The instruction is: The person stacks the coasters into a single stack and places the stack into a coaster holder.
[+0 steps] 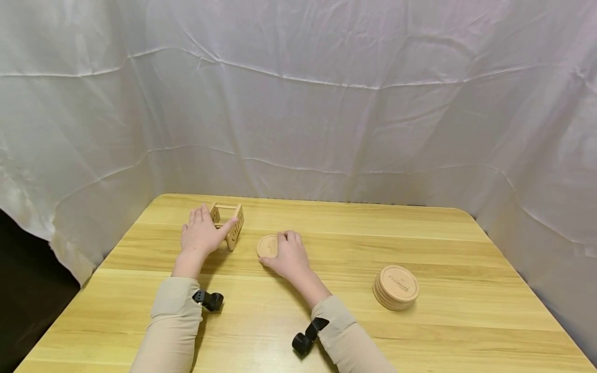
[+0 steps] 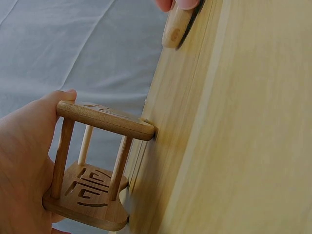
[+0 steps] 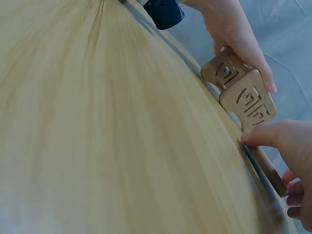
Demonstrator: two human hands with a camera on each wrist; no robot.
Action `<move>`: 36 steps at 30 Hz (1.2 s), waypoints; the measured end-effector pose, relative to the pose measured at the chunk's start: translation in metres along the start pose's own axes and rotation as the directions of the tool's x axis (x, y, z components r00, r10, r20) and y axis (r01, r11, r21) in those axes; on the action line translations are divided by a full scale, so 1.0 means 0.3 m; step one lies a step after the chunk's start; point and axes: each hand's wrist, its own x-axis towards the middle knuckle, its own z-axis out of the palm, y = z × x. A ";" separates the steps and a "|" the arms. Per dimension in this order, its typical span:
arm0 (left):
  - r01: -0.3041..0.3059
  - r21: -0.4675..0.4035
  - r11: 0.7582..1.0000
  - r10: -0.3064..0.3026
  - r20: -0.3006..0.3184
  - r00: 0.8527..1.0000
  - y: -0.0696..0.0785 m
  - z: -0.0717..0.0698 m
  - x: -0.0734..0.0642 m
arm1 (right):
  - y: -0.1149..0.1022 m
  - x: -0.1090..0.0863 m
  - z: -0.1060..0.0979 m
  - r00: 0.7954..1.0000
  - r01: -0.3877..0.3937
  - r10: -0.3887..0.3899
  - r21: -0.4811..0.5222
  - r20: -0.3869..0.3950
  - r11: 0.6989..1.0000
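My left hand [image 1: 202, 237] grips a small wooden coaster holder [image 1: 235, 228] toward the table's back left. Two cut-out end panels joined by thin rods make up this holder; in the left wrist view, the thumb lies along the edge of one panel [image 2: 107, 119] and the other fingers are mostly hidden behind. To its right, my right hand [image 1: 293, 255] pinches a round wooden coaster [image 1: 267, 246] by its rim, between thumb and fingers. A dark shadow runs under the coaster [image 3: 265, 170] in the right wrist view; whether it is fully off the table I cannot tell.
A stack of several round wooden coasters [image 1: 396, 288], the top one bearing printed letters, stands on the right of the wooden table [image 1: 448, 243]. Pale grey curtains [image 1: 326, 119] hang behind the table and along its sides. Each forearm wears a black wrist camera [image 1: 305, 339].
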 end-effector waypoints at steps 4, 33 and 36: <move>-0.001 0.007 1.000 0.001 -0.002 1.000 -0.002 0.001 0.003 | 0.011 -0.008 -0.011 1.000 0.009 -0.009 0.010 -0.014 1.000; -0.010 0.007 1.000 0.010 0.001 1.000 -0.006 0.003 0.007 | 0.087 -0.097 -0.122 0.994 0.072 -0.073 -0.014 -0.086 0.997; -0.011 0.007 1.000 0.011 0.001 1.000 -0.005 0.002 0.007 | 0.095 -0.111 -0.133 0.994 0.074 -0.075 -0.009 -0.085 0.997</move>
